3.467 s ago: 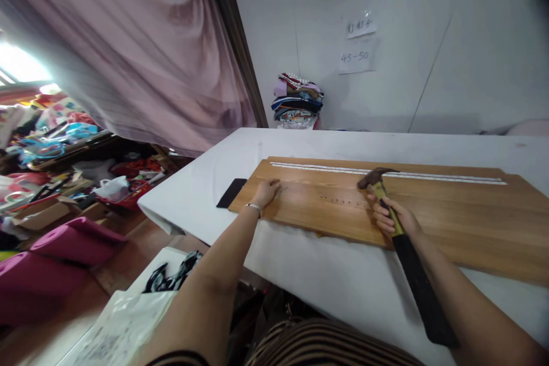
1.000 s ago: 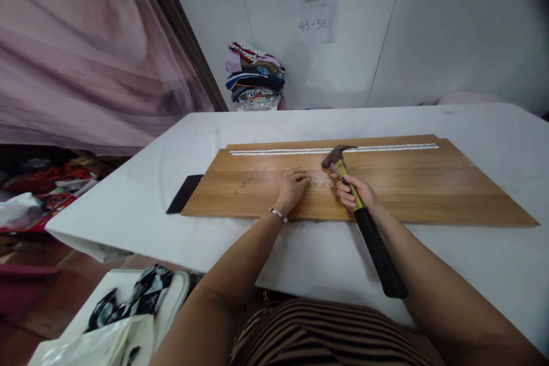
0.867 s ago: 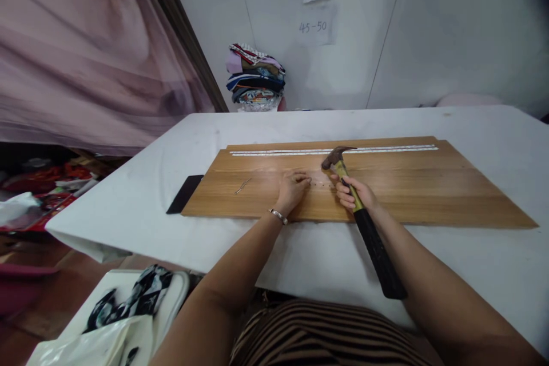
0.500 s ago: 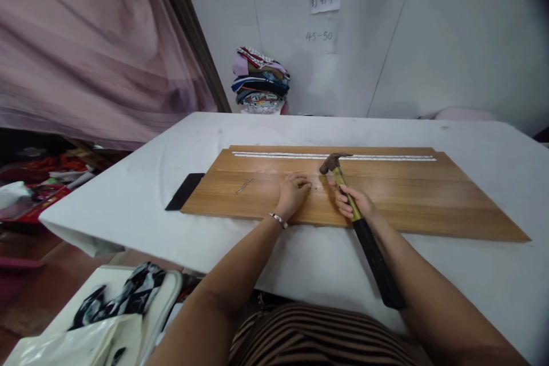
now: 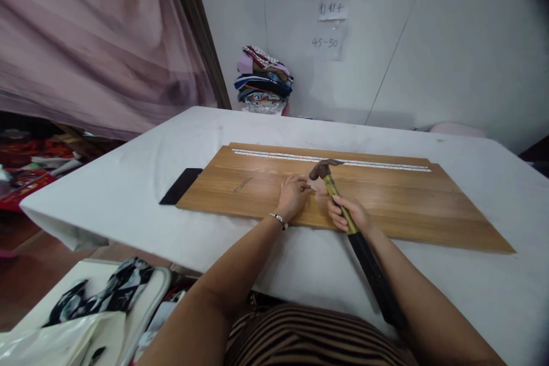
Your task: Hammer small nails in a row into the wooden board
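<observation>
Our right hand (image 5: 357, 213) grips the hammer (image 5: 360, 250); at nine o'clock from our left hand (image 5: 293, 196), its hold unclear, lie nails (image 5: 243, 185).

You've got two hands in play, your left hand (image 5: 293, 195) and your right hand (image 5: 350, 214), plus one hammer (image 5: 362, 257) and one bracelet (image 5: 279, 220). One table (image 5: 128, 177), and on it one wooden board (image 5: 386, 203) with two white strips (image 5: 386, 166), both on the side facing the table's far edge. One flat black thing (image 5: 180, 186) too, over toward the table's left edge. The thin metal bits (image 5: 243, 185) on that end of the board make one little bunch, more than one, but you'd struggle to count them. Past the far edge there's one stack of folded cloth (image 5: 263, 83), layers too jumbled to count, and two paper notes (image 5: 328, 44) on the wall (image 5: 429, 57)
</observation>
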